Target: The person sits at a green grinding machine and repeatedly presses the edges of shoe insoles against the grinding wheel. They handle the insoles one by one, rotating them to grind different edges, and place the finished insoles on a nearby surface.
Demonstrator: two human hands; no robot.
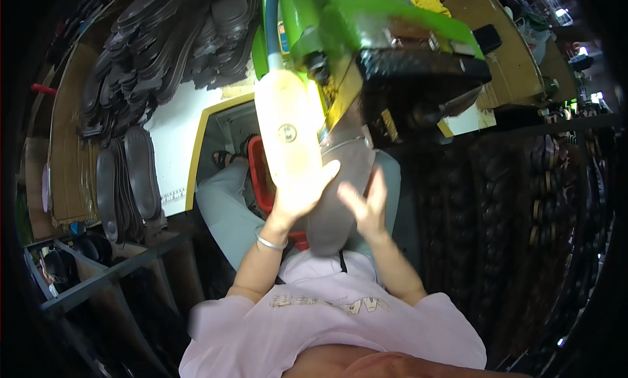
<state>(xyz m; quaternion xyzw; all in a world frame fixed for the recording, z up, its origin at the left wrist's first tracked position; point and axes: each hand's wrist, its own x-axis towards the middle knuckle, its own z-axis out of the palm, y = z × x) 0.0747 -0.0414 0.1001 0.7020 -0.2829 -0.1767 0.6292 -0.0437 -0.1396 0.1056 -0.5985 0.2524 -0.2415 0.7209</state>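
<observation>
A long grey-brown shoe sole point(337, 224) lies lengthwise over my lap, its far end under the head of a green machine point(386, 25). My left hand point(302, 191) is at the sole's left edge, thumb stretched out over it. Its other fingers are largely lost behind a glowing lamp point(284, 116) and its glare. At the sole's right edge is my right hand point(367, 208), somewhat blurred, thumb and fingers apart. I cannot tell whether it touches the sole.
A cardboard box point(69, 162) on the left holds many stacked brown soles point(150, 51). Beside it is a white tabletop point(176, 133) with a yellow edge. A red bin point(261, 182) stands between my legs. Rows of dark soles point(490, 214) fill the right side. Compartments point(118, 273) stand lower left.
</observation>
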